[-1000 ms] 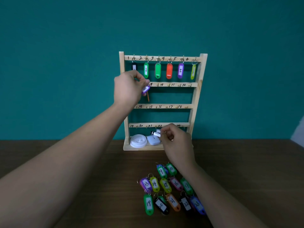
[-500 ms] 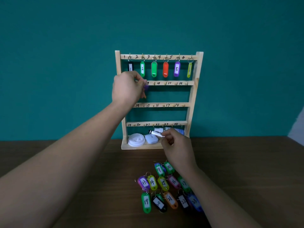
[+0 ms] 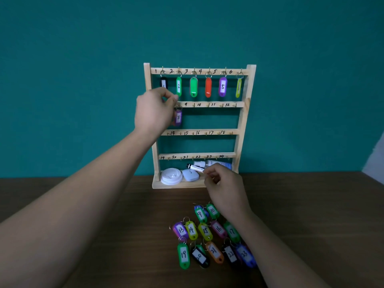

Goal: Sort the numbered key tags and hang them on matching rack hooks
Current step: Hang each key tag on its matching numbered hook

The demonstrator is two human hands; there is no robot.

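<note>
A wooden key rack (image 3: 247, 113) stands against the teal wall, its hooks numbered in rows. Several tags hang on the top row, among them green tag 2 (image 3: 178, 86) and purple tag 5 (image 3: 222, 87). Purple tag 8 (image 3: 178, 117) hangs straight down from the second rail. My left hand (image 3: 153, 113) has its fingertips pinched right at that tag's ring and hides the hooks to the left. My right hand (image 3: 224, 190) pinches a white marker pen (image 3: 195, 168) in front of the rack's base. Several loose numbered tags (image 3: 204, 230) lie on the table below it.
On the rack's base shelf (image 3: 158, 185) sit a white round lid (image 3: 172, 176), a small white case (image 3: 190, 175) and a bottle lying on its side (image 3: 216, 164). The brown wooden table (image 3: 311, 215) stretches to both sides of the tags.
Purple tag 8 was tilted in my left fingers and now hangs straight under the second rail. My right hand with the pen has barely moved.
</note>
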